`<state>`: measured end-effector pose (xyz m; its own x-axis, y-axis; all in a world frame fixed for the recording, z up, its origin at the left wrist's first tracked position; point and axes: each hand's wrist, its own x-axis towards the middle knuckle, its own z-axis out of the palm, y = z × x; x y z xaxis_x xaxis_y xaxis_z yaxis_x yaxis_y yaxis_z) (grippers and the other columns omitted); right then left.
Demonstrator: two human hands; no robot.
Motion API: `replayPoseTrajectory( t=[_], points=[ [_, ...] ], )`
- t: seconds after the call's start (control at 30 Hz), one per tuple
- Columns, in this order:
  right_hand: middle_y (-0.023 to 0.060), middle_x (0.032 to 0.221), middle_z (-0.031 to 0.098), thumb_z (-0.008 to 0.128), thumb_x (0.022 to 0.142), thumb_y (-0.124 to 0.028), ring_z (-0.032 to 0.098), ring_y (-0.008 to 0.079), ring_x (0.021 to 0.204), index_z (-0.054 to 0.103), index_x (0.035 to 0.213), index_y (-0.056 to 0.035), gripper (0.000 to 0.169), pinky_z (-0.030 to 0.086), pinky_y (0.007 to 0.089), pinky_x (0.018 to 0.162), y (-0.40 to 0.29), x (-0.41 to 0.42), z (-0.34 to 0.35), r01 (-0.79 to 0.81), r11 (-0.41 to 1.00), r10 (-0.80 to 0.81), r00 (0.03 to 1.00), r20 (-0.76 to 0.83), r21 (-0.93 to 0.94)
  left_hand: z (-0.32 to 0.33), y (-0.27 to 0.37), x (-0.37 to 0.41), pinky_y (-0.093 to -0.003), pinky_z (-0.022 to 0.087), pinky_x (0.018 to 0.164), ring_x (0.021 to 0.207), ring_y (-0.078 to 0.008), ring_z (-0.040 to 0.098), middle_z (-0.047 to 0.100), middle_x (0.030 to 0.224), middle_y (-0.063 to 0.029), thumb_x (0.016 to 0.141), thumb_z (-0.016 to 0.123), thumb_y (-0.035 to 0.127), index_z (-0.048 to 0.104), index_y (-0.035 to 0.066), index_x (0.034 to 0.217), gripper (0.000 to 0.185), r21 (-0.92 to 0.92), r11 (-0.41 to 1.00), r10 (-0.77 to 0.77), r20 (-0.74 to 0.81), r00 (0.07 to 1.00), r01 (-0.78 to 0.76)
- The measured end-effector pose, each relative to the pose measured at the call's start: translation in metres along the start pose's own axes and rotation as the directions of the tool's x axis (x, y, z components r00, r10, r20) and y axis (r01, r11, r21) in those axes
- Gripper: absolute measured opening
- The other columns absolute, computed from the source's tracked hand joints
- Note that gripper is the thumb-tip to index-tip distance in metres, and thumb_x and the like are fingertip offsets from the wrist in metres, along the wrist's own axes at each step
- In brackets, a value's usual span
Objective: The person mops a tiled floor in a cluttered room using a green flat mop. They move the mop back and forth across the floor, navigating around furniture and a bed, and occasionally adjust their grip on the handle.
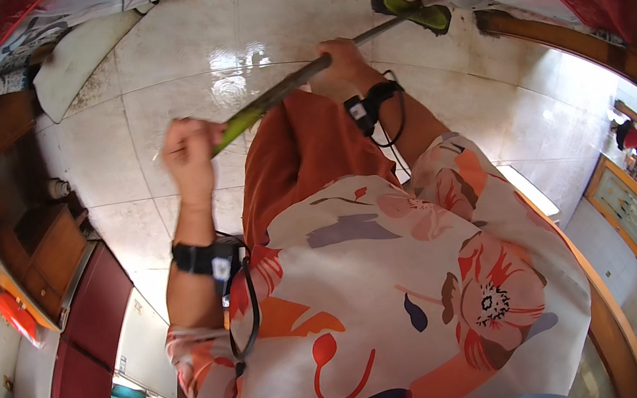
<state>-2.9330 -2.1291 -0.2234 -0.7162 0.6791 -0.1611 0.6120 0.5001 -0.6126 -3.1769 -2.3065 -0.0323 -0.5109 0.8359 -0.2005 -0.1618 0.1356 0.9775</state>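
A long-handled broom with a green head and dark bristles (420, 13) rests at the top right, by the foot of a covered piece of furniture. Its dark handle runs down to the left and ends in a green grip section. My left hand (190, 141) closes around the handle near this green end. Farther along the handle, closer to the broom head, my right hand (343, 60) grips it from above. The handle slants across the view in front of my knees, over a pale tiled floor (169, 122) with dark stains and a wet-looking shine.
A pale curved panel (78, 62) lies at the upper left. Wooden cabinets (58, 252) and a dark red refrigerator (87, 335) stand along the left. A wooden edge (554, 30) borders the right, near a wooden-framed door (630, 212). Fabric with red trim hangs above.
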Motion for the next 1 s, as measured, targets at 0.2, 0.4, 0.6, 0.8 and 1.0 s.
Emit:
replayPoseTrajectory(
  t=[0.2, 0.4, 0.6, 0.8, 1.0],
  points=[
    [0.0150, 0.068, 0.056, 0.062, 0.059, -0.013, 0.054, 0.0363, 0.071, 0.055, 0.069, -0.0079, 0.013, 0.042, 0.0426, 0.060, -0.021, -0.029, -0.049, -0.005, 1.000, 0.003, 0.994, -0.106, -0.017, 0.005, 0.022, -0.004, -0.0388, 0.051, 0.067, 0.059, -0.0168, 0.050, 0.048, 0.061, -0.0074, 0.089, 0.044, 0.005, 0.043, 0.004, 0.072, 0.017, -0.288, 0.946, 0.190, 0.124, 0.974, -0.148],
    [0.0111, 0.069, 0.058, 0.063, 0.056, -0.013, 0.055, 0.0328, 0.072, 0.054, 0.067, -0.0091, 0.014, 0.043, 0.0402, 0.065, -0.128, -0.001, -0.021, 0.024, 0.999, -0.017, 0.987, -0.162, 0.041, -0.079, 0.116, -0.014, -0.0391, 0.045, 0.061, 0.055, -0.0169, 0.046, 0.038, 0.054, -0.0024, 0.087, 0.047, 0.023, 0.038, 0.008, 0.067, 0.026, -0.185, 0.875, 0.473, 0.137, 0.870, -0.447],
    [0.0048, 0.070, 0.054, 0.061, 0.060, -0.009, 0.054, 0.0248, 0.075, 0.052, 0.068, -0.0108, 0.012, 0.042, 0.0357, 0.070, -0.162, -0.006, 0.005, 0.202, 0.977, -0.186, 0.963, -0.194, 0.069, -0.078, 0.136, -0.040, -0.0289, 0.037, 0.055, 0.050, -0.0119, 0.037, 0.031, 0.050, 0.0011, 0.089, 0.044, 0.025, 0.029, 0.014, 0.059, 0.035, -0.274, 0.891, 0.375, -0.004, 0.927, -0.361],
    [0.0066, 0.077, 0.055, 0.059, 0.063, -0.008, 0.055, 0.0270, 0.078, 0.053, 0.074, -0.0101, 0.013, 0.042, 0.0369, 0.071, -0.098, -0.017, -0.022, 0.104, 0.979, -0.093, 0.993, -0.073, 0.177, -0.013, 0.109, -0.028, -0.0273, 0.035, 0.055, 0.048, -0.0107, 0.034, 0.028, 0.049, 0.0026, 0.088, 0.046, 0.024, 0.030, 0.015, 0.060, 0.034, -0.310, 0.912, 0.265, -0.058, 0.962, -0.270],
    [0.0093, 0.075, 0.057, 0.054, 0.064, -0.004, 0.055, 0.0300, 0.076, 0.054, 0.072, -0.0106, 0.010, 0.042, 0.0397, 0.069, 0.017, -0.019, -0.063, -0.024, 0.991, 0.072, 0.924, -0.374, 0.130, 0.098, 0.087, 0.044, -0.0289, 0.033, 0.058, 0.050, -0.0105, 0.032, 0.026, 0.050, 0.0026, 0.088, 0.046, 0.026, 0.030, 0.014, 0.062, 0.034, -0.208, 0.970, 0.157, 0.128, 0.979, -0.128]
  ],
)
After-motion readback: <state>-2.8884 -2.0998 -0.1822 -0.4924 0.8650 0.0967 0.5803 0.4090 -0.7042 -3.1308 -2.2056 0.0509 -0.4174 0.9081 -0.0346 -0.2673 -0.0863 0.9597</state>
